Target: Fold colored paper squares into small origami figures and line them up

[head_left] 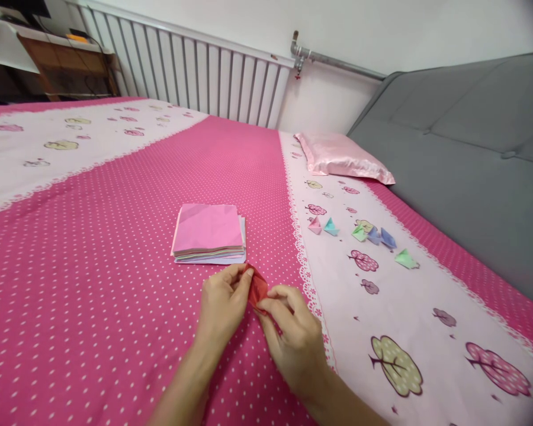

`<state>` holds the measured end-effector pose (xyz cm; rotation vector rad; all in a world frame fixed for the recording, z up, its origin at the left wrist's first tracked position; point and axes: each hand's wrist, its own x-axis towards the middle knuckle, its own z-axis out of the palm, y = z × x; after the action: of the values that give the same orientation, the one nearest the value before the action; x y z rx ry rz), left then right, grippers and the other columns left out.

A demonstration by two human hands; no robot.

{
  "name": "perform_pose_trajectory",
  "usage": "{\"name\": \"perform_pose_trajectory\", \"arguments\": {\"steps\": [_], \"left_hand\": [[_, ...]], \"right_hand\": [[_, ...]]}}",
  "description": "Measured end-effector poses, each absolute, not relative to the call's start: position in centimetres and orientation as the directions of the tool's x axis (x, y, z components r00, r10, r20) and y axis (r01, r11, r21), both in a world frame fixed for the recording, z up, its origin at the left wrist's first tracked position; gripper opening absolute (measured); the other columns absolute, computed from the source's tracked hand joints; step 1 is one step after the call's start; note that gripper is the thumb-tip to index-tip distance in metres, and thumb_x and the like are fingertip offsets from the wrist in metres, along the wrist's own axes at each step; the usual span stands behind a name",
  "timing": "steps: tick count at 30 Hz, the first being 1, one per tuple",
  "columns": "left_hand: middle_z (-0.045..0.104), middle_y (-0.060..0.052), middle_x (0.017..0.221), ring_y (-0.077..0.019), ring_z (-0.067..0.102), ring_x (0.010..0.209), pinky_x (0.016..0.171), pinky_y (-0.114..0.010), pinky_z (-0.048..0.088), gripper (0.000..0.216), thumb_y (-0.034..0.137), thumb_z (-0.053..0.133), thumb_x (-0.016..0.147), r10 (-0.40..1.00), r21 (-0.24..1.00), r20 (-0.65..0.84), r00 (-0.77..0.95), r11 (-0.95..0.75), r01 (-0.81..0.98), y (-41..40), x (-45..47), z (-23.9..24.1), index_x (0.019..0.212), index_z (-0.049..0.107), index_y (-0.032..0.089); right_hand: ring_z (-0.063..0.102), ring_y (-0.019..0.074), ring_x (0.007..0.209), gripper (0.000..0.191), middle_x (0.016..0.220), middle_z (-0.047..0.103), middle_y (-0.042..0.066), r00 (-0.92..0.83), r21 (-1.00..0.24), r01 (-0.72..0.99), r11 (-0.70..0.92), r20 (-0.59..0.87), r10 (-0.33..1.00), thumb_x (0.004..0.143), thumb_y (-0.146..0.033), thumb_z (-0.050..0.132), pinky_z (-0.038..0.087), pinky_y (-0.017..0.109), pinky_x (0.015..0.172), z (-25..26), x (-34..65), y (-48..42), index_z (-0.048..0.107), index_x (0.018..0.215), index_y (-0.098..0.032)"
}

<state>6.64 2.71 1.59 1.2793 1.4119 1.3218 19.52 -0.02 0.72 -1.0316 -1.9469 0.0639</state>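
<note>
A small folded piece of red paper (258, 287) is held between my two hands, just above the pink dotted bedspread (128, 319). My left hand (224, 299) pinches its upper left edge between thumb and fingers. On the lower right side, my right hand (293, 325) grips it with thumb and forefinger; its other fingers are curled. Part of the red paper is hidden behind the fingertips. Just beyond my left hand lies a stack of square coloured paper (209, 228), with a pink sheet on top.
Several folded paper boats lie to the right on the white band, among them a pink boat (315, 225), a teal boat (331, 226) and a green boat (406, 258). Farther back are a pink pillow (342, 157), a grey headboard (466, 136) and a white radiator (182, 65).
</note>
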Motion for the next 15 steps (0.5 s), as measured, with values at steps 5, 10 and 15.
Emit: {"name": "perform_pose_trajectory", "arguments": {"steps": [5, 10, 15], "left_hand": [[0.065, -0.003, 0.066, -0.0153, 0.058, 0.059, 0.056, -0.023, 0.044, 0.019, 0.029, 0.058, 0.077, 0.988, 0.995, 0.041, -0.149, -0.027, 0.096, 2.69, 6.76, 1.83, 0.082, 0.067, 0.012], [0.065, -0.005, 0.070, -0.0144, 0.060, 0.059, 0.055, -0.023, 0.046, 0.018, 0.026, 0.063, 0.071, 0.991, 0.996, -0.055, -0.125, 0.046, -0.076, 2.69, 7.10, 2.19, 0.079, 0.064, 0.010], [0.066, -0.005, 0.068, -0.0141, 0.060, 0.058, 0.053, -0.022, 0.047, 0.019, 0.026, 0.069, 0.066, 0.984, 0.979, -0.132, -0.120, 0.110, -0.174, 2.59, 7.32, 2.47, 0.076, 0.064, 0.011]], "right_hand": [[0.065, 0.0144, 0.078, 0.014, 0.097, 0.065, 0.008, -0.267, -0.353, 0.689, 0.633, 0.688, 0.674, 0.082, -0.009, 0.052, 0.053, 0.024, 0.072, 0.75, 19.67, 0.04, 0.063, 0.083, -0.017], [0.066, 0.0153, 0.080, 0.014, 0.095, 0.068, 0.007, -0.301, -0.356, 0.687, 0.633, 0.653, 0.695, 0.084, -0.010, 0.051, 0.052, 0.024, 0.072, 0.76, 19.85, 0.14, 0.063, 0.088, -0.017], [0.066, 0.0160, 0.080, 0.018, 0.090, 0.069, 0.007, -0.329, -0.369, 0.688, 0.624, 0.608, 0.722, 0.084, -0.009, 0.047, 0.052, 0.023, 0.070, 0.90, 19.79, 0.28, 0.063, 0.088, -0.016]]}}
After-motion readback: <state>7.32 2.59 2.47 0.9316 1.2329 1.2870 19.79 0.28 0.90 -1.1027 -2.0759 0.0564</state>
